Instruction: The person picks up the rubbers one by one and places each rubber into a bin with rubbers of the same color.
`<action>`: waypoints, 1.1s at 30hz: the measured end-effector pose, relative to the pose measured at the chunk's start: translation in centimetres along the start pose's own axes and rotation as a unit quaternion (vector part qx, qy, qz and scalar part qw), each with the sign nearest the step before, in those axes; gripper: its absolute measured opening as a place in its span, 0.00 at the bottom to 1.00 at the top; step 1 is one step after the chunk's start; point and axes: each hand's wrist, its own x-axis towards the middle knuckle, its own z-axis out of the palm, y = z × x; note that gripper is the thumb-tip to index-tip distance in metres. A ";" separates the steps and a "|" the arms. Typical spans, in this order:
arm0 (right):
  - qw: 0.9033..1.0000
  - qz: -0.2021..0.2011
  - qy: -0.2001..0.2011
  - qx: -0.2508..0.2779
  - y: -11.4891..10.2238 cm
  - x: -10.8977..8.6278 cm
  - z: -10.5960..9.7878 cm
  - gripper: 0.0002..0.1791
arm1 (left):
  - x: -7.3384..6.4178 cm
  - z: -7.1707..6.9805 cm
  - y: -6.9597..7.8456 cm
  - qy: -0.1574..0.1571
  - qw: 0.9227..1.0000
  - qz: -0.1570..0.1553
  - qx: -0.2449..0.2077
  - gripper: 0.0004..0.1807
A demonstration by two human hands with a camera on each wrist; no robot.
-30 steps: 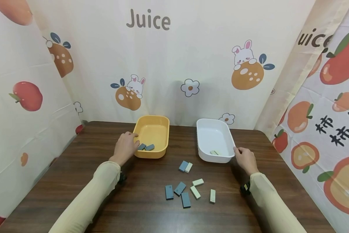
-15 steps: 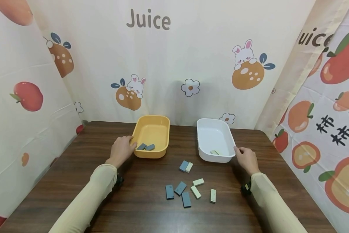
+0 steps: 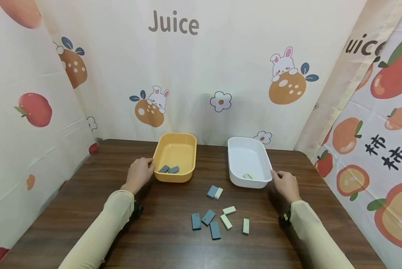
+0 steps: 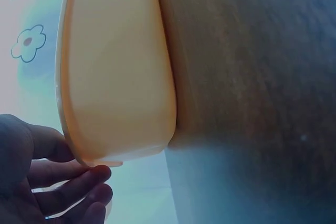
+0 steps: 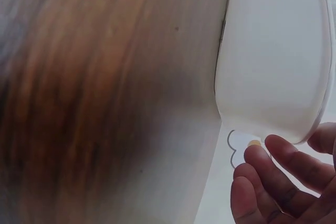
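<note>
As the yellow tray (image 3: 175,177) and, right of it, the white tray (image 3: 249,182) are resting on the counter (image 3: 170,220), even, light pressure should be holding both steady (tilting might be shifting the yellow tray's blue-grey blocks (image 3: 173,169)). With arms reaching forward, the left hand (image 3: 138,175) is pinching the yellow tray's left rim; the right hand (image 3: 286,185), well right of that tray, is pinching the white tray's rim.

Our left arm (image 3: 101,224) and right arm (image 3: 316,235) reach forward, well apart, over the desk (image 3: 153,231). Left of the desk's middle, our left hand (image 3: 138,175) pinches with bent fingers (image 4: 73,188); right of it, our right hand (image 3: 286,185) pinches too.
</note>
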 end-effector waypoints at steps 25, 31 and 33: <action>0.988 -0.068 0.139 -0.011 -1.4 -0.5 -0.6 0.19 | -0.1 0.6 -0.2 0.015 1.000 0.004 -0.024 0.18; 0.981 -0.137 0.137 -0.009 -2.3 -0.5 -0.4 0.14 | -0.3 0.6 -0.2 0.019 1.000 0.008 -0.019 0.18; 0.980 -0.151 0.128 -0.006 -2.7 -0.6 -0.4 0.13 | -0.3 0.5 -0.2 0.021 1.000 0.010 -0.018 0.18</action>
